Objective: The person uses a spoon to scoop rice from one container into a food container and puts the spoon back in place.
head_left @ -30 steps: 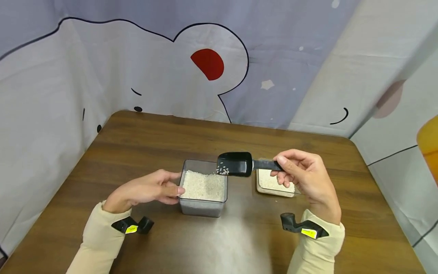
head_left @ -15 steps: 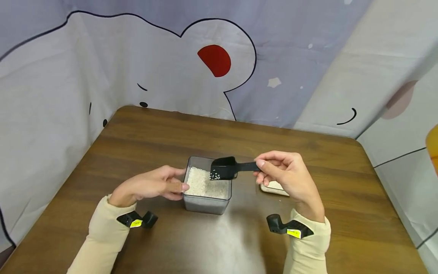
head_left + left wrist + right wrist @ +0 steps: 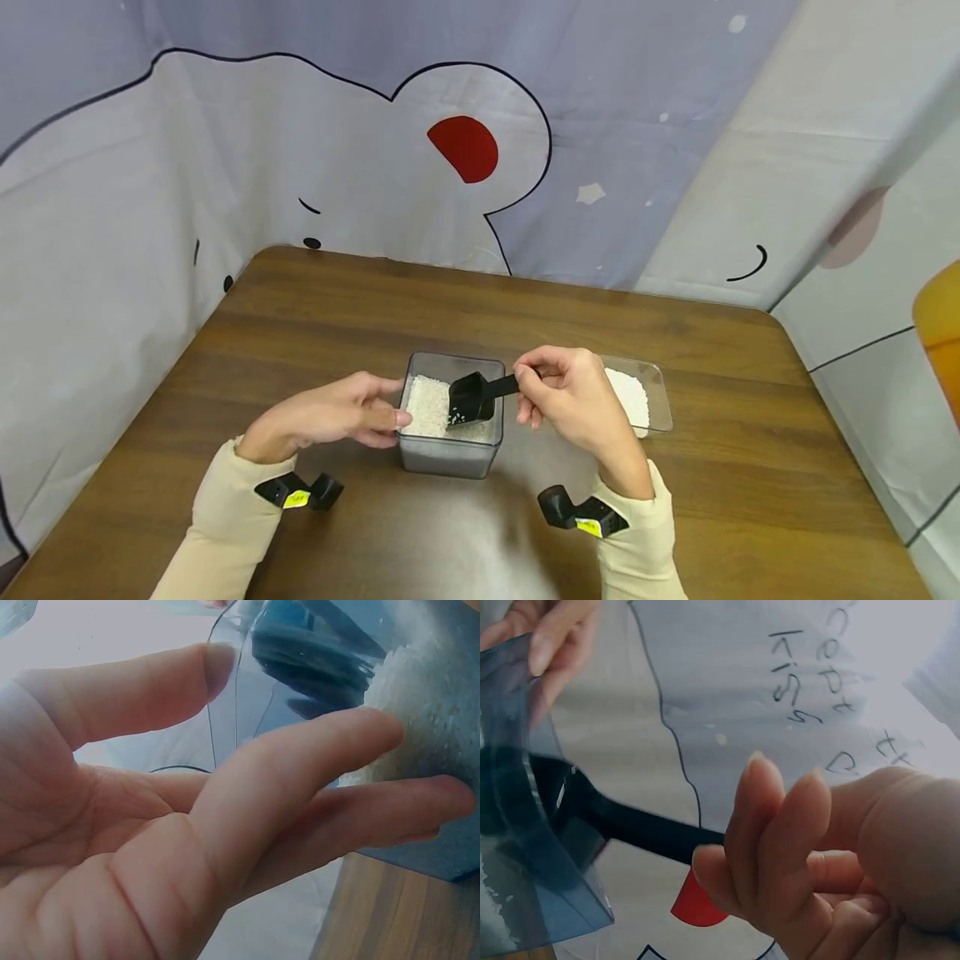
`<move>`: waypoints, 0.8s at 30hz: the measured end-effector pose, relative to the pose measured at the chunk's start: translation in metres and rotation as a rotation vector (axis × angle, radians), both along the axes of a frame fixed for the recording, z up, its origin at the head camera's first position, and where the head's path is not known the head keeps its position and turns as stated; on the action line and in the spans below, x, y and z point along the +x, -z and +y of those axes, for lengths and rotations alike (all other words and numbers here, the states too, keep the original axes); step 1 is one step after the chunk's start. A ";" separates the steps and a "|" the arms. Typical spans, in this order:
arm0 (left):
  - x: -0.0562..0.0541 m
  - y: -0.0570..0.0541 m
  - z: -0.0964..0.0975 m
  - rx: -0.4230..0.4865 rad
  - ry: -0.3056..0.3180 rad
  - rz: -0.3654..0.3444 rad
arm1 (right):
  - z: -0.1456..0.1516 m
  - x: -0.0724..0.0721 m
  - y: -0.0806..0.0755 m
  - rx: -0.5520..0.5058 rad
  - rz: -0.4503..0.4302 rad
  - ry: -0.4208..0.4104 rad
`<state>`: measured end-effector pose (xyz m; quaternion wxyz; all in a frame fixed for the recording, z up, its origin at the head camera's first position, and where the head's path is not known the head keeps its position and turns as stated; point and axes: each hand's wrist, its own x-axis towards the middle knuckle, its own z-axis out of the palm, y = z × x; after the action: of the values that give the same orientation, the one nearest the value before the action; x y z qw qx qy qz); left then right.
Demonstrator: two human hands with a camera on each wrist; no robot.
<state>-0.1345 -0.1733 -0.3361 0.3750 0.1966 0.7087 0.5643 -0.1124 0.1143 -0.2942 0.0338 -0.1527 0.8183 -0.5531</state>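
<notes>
My right hand pinches the handle of a black scoop between thumb and fingers. The scoop's bowl is lowered inside a grey see-through container, its front edge at the rice and a few grains in it. White rice fills the container, heaped higher at the left. My left hand holds the container's left side, thumb over the rim and fingers along the outer wall. In the left wrist view, the fingers lie extended against the wall. In the right wrist view, the container wall partly covers the scoop.
A shallow clear tray with white rice lies on the wooden table to the right, partly behind my right hand. A printed curtain hangs behind the table. An orange shape shows at the right edge.
My right hand has moved left and brought the scoop down from above the container's right side into it. More of the tray now shows. The left hand stays at the container.
</notes>
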 end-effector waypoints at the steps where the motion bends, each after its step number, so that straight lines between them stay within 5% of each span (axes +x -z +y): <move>1: 0.000 0.001 0.000 0.000 0.001 0.000 | -0.002 0.000 0.001 0.017 0.000 0.009; 9: -0.001 0.002 0.000 0.004 -0.004 -0.003 | -0.009 -0.002 0.006 0.104 0.006 0.072; 17: 0.000 0.002 0.000 0.017 -0.003 -0.001 | -0.016 -0.004 0.010 0.137 -0.014 0.035; 24: 0.000 0.002 0.000 0.012 -0.008 0.005 | -0.019 -0.007 0.015 0.069 -0.083 0.035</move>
<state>-0.1340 -0.1734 -0.3380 0.3698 0.1971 0.7071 0.5696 -0.1195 0.0953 -0.3093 0.0635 -0.1140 0.8373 -0.5310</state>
